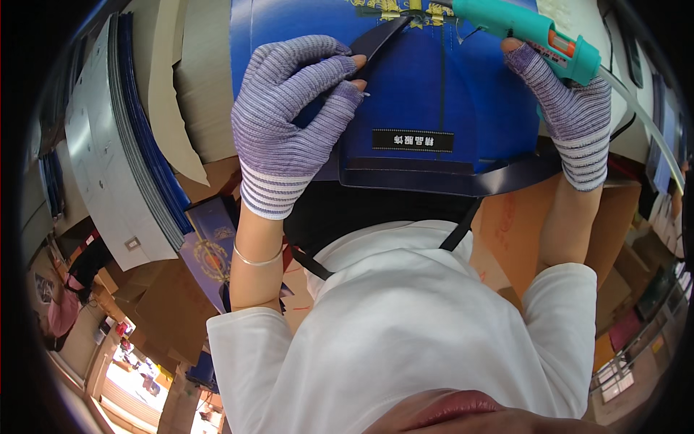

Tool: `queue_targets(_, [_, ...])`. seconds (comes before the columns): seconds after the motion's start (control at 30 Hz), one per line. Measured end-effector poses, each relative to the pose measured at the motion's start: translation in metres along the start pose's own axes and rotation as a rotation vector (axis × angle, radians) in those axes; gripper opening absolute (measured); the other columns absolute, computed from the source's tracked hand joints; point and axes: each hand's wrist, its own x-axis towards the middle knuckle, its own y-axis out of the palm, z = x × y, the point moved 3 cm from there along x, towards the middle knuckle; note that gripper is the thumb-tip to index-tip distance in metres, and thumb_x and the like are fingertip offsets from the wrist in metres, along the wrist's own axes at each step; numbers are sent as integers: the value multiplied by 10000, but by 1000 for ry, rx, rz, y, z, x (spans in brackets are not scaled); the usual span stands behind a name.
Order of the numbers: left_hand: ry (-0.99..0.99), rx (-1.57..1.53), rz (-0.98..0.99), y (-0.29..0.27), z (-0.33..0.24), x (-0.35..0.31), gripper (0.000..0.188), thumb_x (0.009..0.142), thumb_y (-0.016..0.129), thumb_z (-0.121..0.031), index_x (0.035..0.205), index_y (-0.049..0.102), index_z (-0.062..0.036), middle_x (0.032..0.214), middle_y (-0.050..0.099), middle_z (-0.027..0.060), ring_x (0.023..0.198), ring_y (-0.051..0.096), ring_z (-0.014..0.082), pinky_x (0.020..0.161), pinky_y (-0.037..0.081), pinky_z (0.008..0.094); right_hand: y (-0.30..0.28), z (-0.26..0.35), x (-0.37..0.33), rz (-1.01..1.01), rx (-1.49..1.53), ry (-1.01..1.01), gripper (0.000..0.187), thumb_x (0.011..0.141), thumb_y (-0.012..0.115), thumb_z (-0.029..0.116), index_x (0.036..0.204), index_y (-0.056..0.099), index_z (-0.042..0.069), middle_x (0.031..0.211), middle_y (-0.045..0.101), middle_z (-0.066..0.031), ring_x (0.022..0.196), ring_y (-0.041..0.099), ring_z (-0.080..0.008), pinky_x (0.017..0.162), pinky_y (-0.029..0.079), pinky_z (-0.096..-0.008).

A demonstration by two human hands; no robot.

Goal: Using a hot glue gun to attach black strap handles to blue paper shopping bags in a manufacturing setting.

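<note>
In front of me lies a blue printed cardboard piece (491,101) with a gold emblem at its far side and a black label (434,140) near its front. My left hand (282,108), in a purple striped glove with bare fingertips, pinches a dark navy strip (385,43) that slants up toward the emblem. My right hand (575,119), gloved alike, is wrapped round the handle of a teal glue gun (499,20). The gun's nozzle points left, close to the strip's far end. Its handle hides most of the right fingers. Another navy strip (506,179) curves along the near edge.
A stack of silver-grey sheets (105,145) stands at the left, beside a pale paper strip (170,108). Cardboard (513,224) leans below the work at the right. A pale glue stick (654,134) trails behind the gun. Far left, another person in pink (63,307) is partly visible.
</note>
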Motion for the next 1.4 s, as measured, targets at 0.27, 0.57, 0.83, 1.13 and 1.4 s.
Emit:
queue_targets(0.27, [-7,125,113,2,-8,6,244,775,766,-48,1019,752,-50,1020,694,89,944,643,213,837,518,302,-5,5,0,18,-65,-66,394,776,839,288,1071,719,56,880,726,-43,812,670,-88,758,513,-218])
queue_targets(0.57, [4,307,78,14,-25,10,142,793,722,-101,920,730,-39,870,643,100,828,588,266,761,505,356,-8,45,4,294,-461,-399,340,798,810,329,949,695,47,730,651,-28,661,619,-110,612,492,-260])
queue_targets(0.83, [15,313,138,18,-23,14,252,844,696,-55,1092,728,-88,895,615,76,684,593,147,639,515,245,-1,35,15,200,-643,-461,471,748,796,514,908,685,85,708,667,-43,618,655,-176,588,529,-300])
queue_targets(1.13, [-116,235,132,21,-20,11,238,848,684,-48,1078,735,-81,907,633,76,729,620,163,654,534,252,12,31,22,210,-689,-578,428,768,785,496,868,694,90,683,654,-32,610,654,-177,584,535,-304])
queue_targets(1.4, [-55,174,106,21,-18,12,242,848,681,-44,1084,730,-59,904,632,91,765,639,181,689,540,256,0,30,22,249,-781,-519,396,798,766,469,838,688,82,659,634,-25,575,624,-157,560,509,-282])
